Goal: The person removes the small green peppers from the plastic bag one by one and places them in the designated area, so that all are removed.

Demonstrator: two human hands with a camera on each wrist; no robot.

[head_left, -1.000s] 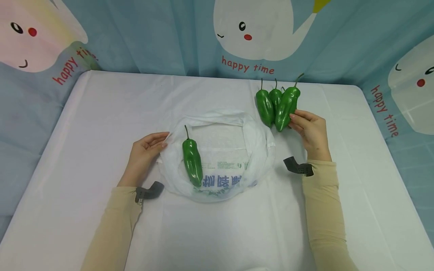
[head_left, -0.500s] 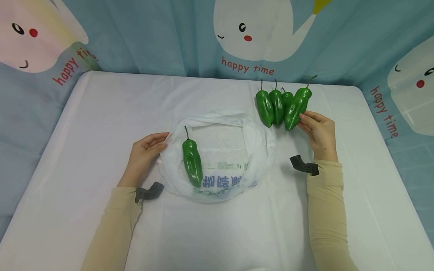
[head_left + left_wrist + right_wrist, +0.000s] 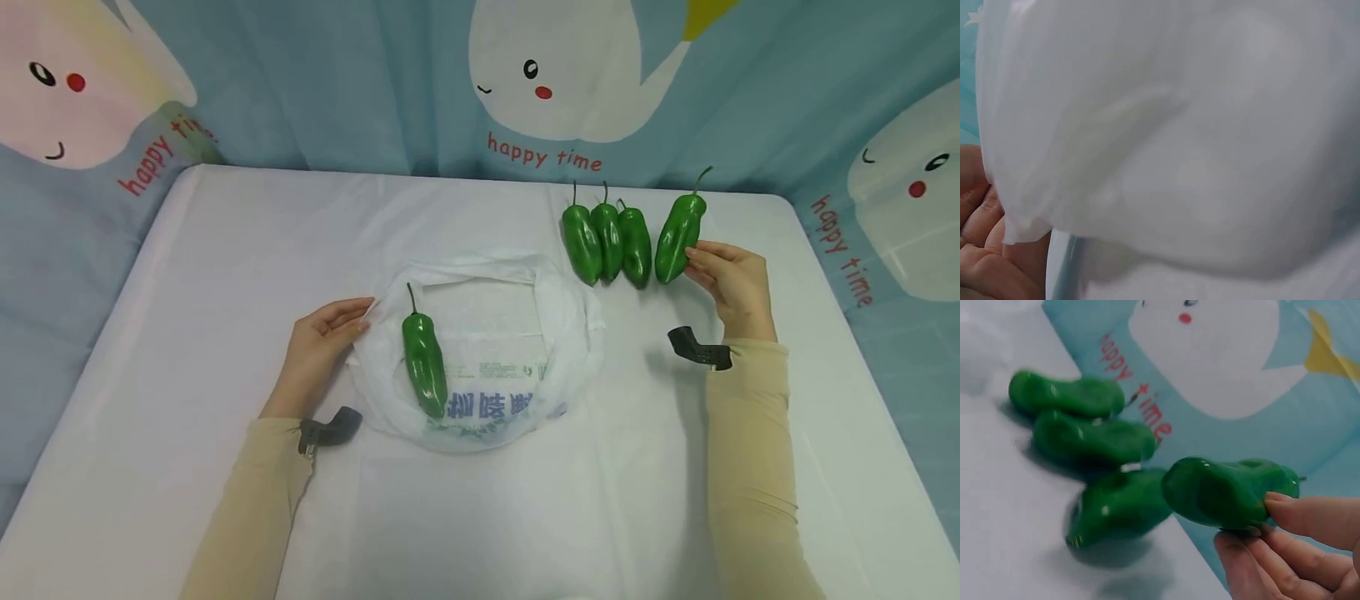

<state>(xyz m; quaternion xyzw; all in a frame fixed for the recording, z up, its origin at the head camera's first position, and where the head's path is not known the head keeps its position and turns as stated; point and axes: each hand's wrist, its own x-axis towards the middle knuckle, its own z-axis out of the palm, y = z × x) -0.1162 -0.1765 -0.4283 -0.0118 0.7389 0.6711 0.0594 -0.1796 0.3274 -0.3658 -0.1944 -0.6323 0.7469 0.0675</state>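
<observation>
A green pepper (image 3: 679, 240) is pinched between the thumb and fingers of my right hand (image 3: 735, 279), raised over the table's back right part. Left of it, 3 more green peppers (image 3: 581, 246) lie side by side, stems toward the back edge; the right wrist view shows them beside the held pepper (image 3: 1222, 490). My left hand (image 3: 322, 346) pinches the left rim of a white plastic bag (image 3: 570, 333), which lies with its mouth spread wide. Inside the bag's left part is a single green pepper (image 3: 425, 364). White plastic (image 3: 1179, 125) fills most of the left wrist view.
A white cloth covers the table (image 3: 480, 517). Behind and beside it hangs a blue curtain (image 3: 375, 92) with whale prints, close to the back row of peppers. Dark wrist-camera mounts (image 3: 699, 348) stick out inward from both sleeves.
My right hand has carried its pepper to the right, away from the others, opening a gap and uncovering the third pepper of the row. The left hand and bag stay in place.
</observation>
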